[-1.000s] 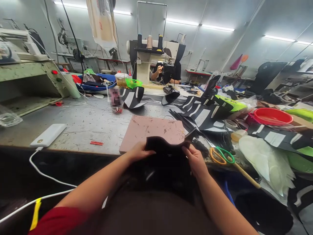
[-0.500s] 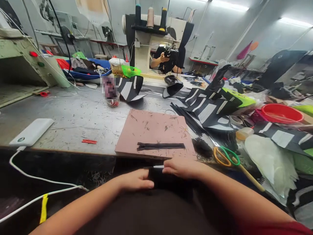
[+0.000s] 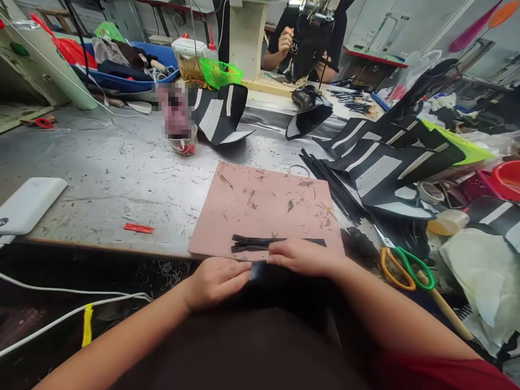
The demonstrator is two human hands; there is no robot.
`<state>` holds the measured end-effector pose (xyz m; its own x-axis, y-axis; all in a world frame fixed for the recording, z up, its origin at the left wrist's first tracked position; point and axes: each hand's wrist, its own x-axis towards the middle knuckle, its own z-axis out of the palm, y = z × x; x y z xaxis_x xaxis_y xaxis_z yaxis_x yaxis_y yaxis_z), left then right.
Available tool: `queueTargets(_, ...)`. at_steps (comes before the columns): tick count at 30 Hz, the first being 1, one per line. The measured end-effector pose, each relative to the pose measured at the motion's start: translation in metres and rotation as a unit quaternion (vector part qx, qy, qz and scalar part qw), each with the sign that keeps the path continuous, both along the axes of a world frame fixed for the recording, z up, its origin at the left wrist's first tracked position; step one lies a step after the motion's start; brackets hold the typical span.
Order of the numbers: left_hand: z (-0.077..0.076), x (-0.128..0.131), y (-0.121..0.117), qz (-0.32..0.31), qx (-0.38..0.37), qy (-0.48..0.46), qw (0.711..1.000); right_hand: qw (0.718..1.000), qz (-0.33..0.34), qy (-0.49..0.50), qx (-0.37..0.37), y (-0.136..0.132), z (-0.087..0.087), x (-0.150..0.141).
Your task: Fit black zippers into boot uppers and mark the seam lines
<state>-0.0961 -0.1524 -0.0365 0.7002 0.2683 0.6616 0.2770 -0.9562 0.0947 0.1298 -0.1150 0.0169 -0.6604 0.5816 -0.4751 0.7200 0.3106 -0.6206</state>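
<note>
My left hand [image 3: 217, 279] and my right hand [image 3: 300, 256] are close together at the near edge of the pink board [image 3: 268, 189]. Between them they pinch the upper edge of a black, shiny, leather-like piece [image 3: 259, 271]. Its lower part is lost in the dark over my lap. A black zipper [image 3: 244, 246] lies lengthwise across the near part of the board, partly covered by my right hand. Left of the board there is a small red strip [image 3: 138, 228].
Scissors [image 3: 400, 262] with green and orange handles lie right of the board, beside black strips [image 3: 333, 181] and black cut pieces [image 3: 382, 168]. A white power bank [image 3: 34, 203] is at left. Behind, a black boot [image 3: 309, 108] stands near a person [image 3: 280, 51] at a sewing machine.
My view has tipped downward. Both hands have risen with the black piece to the board's edge, and my right hand now overlaps the zipper.
</note>
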Motion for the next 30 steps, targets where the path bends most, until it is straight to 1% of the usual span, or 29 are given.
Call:
queueTargets(1, 0.001, 0.000, 0.004, 0.024, 0.003, 0.005, 1.000, 0.999, 0.007, -0.014, 0.035, 0.005, 0.001, -0.001)
queueTargets(3, -0.001, 0.000, 0.009, 0.066, 0.010, 0.026, 0.997, 0.996, 0.026, -0.028, 0.080, 0.013, -0.002, -0.003)
queueTargets(6, -0.006, -0.003, 0.011, 0.092, 0.018, 0.063, 0.994, 0.993, 0.040, -0.034, 0.106, 0.017, -0.014, -0.005)
queueTargets(9, -0.010, -0.007, 0.012, 0.099, 0.019, 0.091, 0.991, 0.994, 0.033, -0.033, 0.103, 0.015, -0.025, -0.006)
queueTargets(11, -0.012, -0.010, 0.013, 0.098, 0.015, 0.100, 0.990, 0.994, 0.023, -0.034, 0.100, 0.014, -0.028, -0.006)
queueTargets(16, -0.015, -0.011, 0.014, 0.103, -0.002, 0.095, 0.990, 0.996, -0.004, -0.041, 0.075, 0.014, -0.027, -0.005)
queueTargets(21, -0.018, -0.009, 0.013, 0.111, -0.029, 0.093, 0.989, 0.996, 0.006, -0.059, 0.068, 0.018, -0.026, -0.008)
queueTargets(27, -0.014, -0.006, 0.015, 0.114, 0.003, 0.112, 0.987, 0.993, 0.012, -0.082, 0.079, 0.019, -0.024, -0.010)
queueTargets(30, -0.012, -0.004, 0.014, 0.126, 0.007, 0.121, 0.985, 0.993, 0.002, -0.086, 0.085, 0.018, -0.024, -0.010)
